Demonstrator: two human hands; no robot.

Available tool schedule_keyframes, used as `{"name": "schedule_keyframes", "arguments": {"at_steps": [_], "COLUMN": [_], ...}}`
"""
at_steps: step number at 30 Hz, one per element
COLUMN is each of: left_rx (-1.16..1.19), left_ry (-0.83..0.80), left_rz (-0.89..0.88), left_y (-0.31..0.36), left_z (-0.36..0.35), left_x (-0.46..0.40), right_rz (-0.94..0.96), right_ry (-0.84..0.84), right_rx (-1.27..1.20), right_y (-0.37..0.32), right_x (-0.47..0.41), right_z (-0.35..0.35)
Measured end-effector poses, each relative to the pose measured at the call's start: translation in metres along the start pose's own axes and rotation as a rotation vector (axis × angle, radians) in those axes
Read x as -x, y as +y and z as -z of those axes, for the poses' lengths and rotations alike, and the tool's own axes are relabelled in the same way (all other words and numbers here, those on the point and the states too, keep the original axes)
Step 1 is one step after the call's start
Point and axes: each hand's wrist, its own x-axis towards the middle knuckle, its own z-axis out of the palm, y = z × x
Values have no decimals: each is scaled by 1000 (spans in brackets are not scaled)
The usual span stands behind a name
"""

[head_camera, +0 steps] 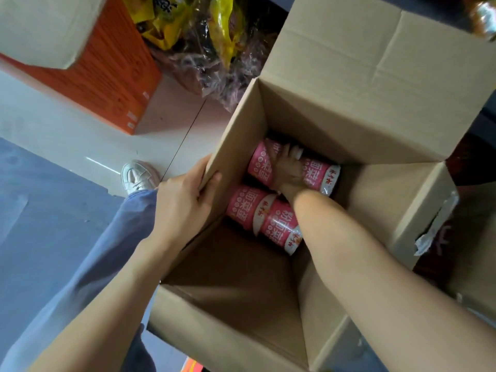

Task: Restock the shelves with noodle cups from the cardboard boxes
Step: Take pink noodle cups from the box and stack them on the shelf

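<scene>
Deep inside the open cardboard box [316,108], down at its bottom, we see four pink noodle cups [251,210] lying on their sides in two pairs, and our right hand [288,167] is reaching between the far pair, its fingers spread over them; the shadow there is heavy, so we cannot tell for sure whether the fingers have closed round one cup or only rest across both. Our left hand [185,197] grips the near-left wall of the box, thumb outside and fingers curled over the rim, steadying it. From here the main risk, as we judge it, is a poor hold: the cups are smooth, lie touching one another, and give little room for fingers to get under, so a cup pinched from above could slip and drop back, denting its thin wall or lid. A second risk is the box itself: it looks light with so little left inside, and pulling up against the wall could tip or drag it across the floor [67,135] if the left hand lets go. The raised flap [375,44] and the torn tape [426,237] on the right flap could also catch our forearm or a cup on the way out. No shelf shows in this view, so the carry is blind to us.
</scene>
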Motion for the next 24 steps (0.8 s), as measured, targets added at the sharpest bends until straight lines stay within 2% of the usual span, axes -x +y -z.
{"name": "schedule_keyframes", "arguments": {"at_steps": [5, 9, 13, 15, 17, 19, 21, 23, 24], "left_rx": [-74, -113, -207, -66, 181, 577, 817, 804, 778], "left_ry": [-25, -49, -136, -210, -188, -232, -502, -702, -727], "left_rz": [-80, -67, 106, 118, 89, 205, 259, 136, 80], "left_y": [20, 45, 67, 76, 98, 127, 143, 156, 162], "left_z": [-10, -33, -40, -38, -23, 6, 38, 67, 77], "left_x": [-2, -8, -10, -9, -7, -3, -1, 0, 0], "right_rz": [-72, -35, 121, 225, 325, 431, 549, 618, 610], "right_ry": [41, 60, 308, 489, 619, 718, 847, 987, 1053], "right_rx": [-174, -173, -103, 6, 123, 256, 364, 451, 478], "right_y": [1, 25, 66, 90, 115, 140, 162, 180, 188], "right_x": [53, 120, 193, 221, 241, 258, 275, 288, 294], "right_z": [31, 73, 102, 113, 126, 145, 167, 186, 196]}}
